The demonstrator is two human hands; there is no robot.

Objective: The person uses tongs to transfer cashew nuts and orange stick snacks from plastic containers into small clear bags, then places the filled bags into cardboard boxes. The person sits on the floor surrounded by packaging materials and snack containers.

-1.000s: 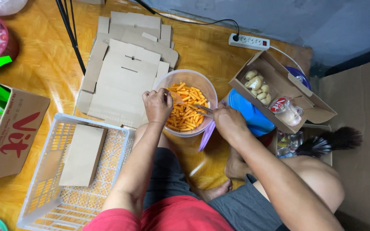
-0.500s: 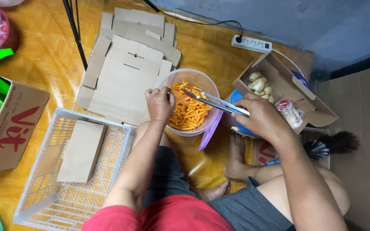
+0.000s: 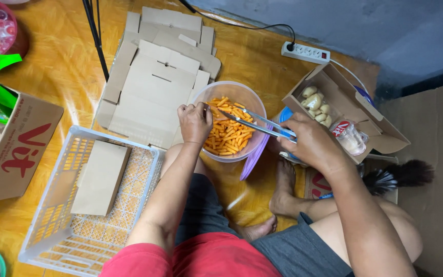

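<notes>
A wooden floor (image 3: 52, 77) carries everything here. On it, to the person's left, lies a white plastic basket (image 3: 52, 225) with a folded piece of cardboard (image 3: 101, 177) inside, and beside that an open carton with red lettering (image 3: 11, 149). A stack of flattened cardboard boxes (image 3: 155, 77) lies ahead, just behind a clear plastic bowl (image 3: 232, 97) — it sits between the person's knees and holds orange snack sticks (image 3: 229, 136). To the right stands an open cardboard box (image 3: 344, 102) with pale round pieces and a small jar in it; a white power strip (image 3: 306, 52) lies near the wall.

The left hand (image 3: 195, 122) curls over the bowl's near rim, fingers bent onto it. The right hand (image 3: 311, 143) is closed around metal tongs (image 3: 255, 123), whose tips reach into the sticks.
</notes>
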